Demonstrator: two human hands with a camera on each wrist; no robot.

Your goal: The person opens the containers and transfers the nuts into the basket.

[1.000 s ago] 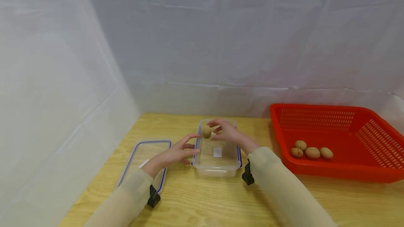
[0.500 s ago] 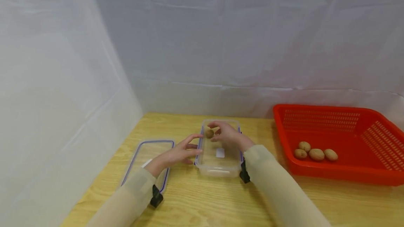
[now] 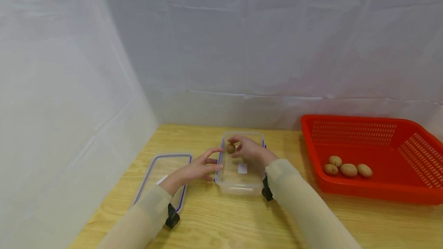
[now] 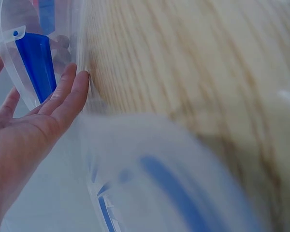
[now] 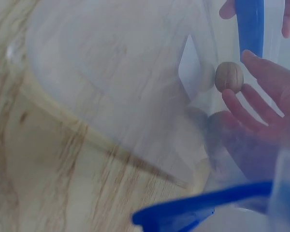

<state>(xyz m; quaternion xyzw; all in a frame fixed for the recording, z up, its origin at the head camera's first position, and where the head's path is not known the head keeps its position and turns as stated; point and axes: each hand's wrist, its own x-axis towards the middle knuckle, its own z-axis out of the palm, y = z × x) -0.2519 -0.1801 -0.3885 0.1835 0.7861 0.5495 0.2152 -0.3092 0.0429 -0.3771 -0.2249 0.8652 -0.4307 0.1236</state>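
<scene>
My right hand [image 3: 247,148] reaches into a clear plastic food container [image 3: 240,187] with blue side clips. Its fingers and thumb curl round a walnut [image 3: 230,148] near the container's far left side. In the right wrist view, the walnut [image 5: 228,77] lies against the fingertips, the thumb close to its upper edge. A second round brown shape [image 5: 213,128] shows dimly through the wall there. At the container's left side, my left hand [image 3: 197,168] has its fingers spread and fairly straight, holding nothing. In the left wrist view, its fingertips [image 4: 81,79] meet the clear wall.
A clear lid [image 3: 160,162] with a blue seal lies under my left forearm. To the right stands a red plastic basket [image 3: 380,189] with several walnuts [image 3: 348,170] in its near left corner. White sheeting [image 3: 221,49] rises behind the wooden table [image 3: 221,222].
My right hand has moved slightly left and nearer, and its fingers have drawn in round the walnut. The left hand stays beside the container. The whole head view has shifted a little.
</scene>
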